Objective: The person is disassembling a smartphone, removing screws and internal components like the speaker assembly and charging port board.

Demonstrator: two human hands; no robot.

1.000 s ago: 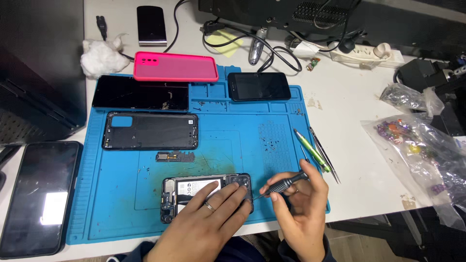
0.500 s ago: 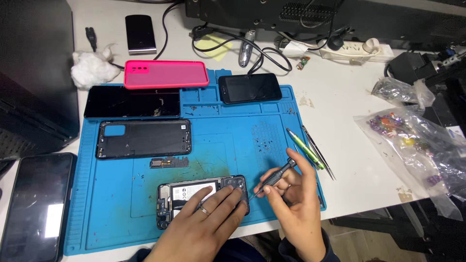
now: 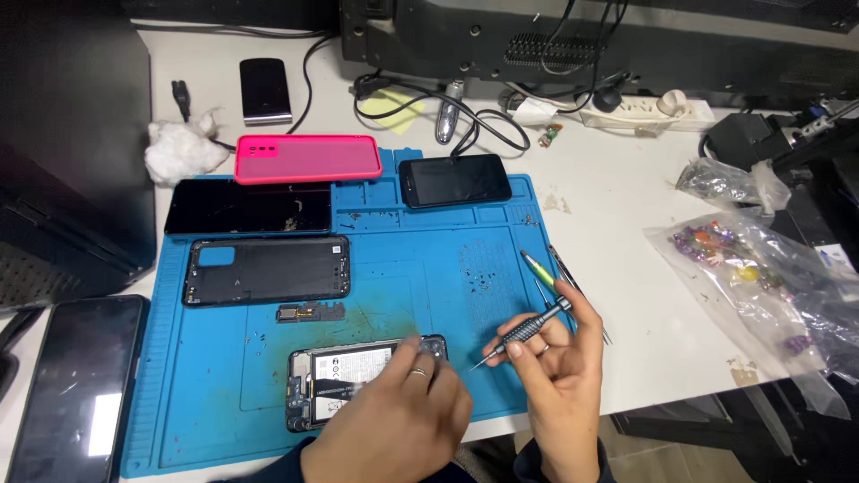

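An opened phone (image 3: 340, 380) with its battery showing lies near the front edge of the blue work mat (image 3: 403, 277). My left hand (image 3: 398, 425) rests flat on its right half and covers it. My right hand (image 3: 559, 376) holds a small grey screwdriver (image 3: 528, 329) tilted, tip pointing down-left toward the phone's right end, a little apart from it. A black back cover (image 3: 266, 270) and a small black part (image 3: 310, 312) lie on the mat behind the phone.
A pink case (image 3: 307, 158), a dark screen panel (image 3: 248, 207) and a small black phone (image 3: 455, 180) lie along the mat's far edge. Tweezers and a green tool (image 3: 540, 268) sit at its right edge. Plastic bags (image 3: 761, 259) lie right, a dark tablet (image 3: 76, 385) left, cables behind.
My right hand has raised the screwdriver and swung it from nearly flat to a steeper tilt. My left hand has stayed on the phone. The view has shifted slightly.
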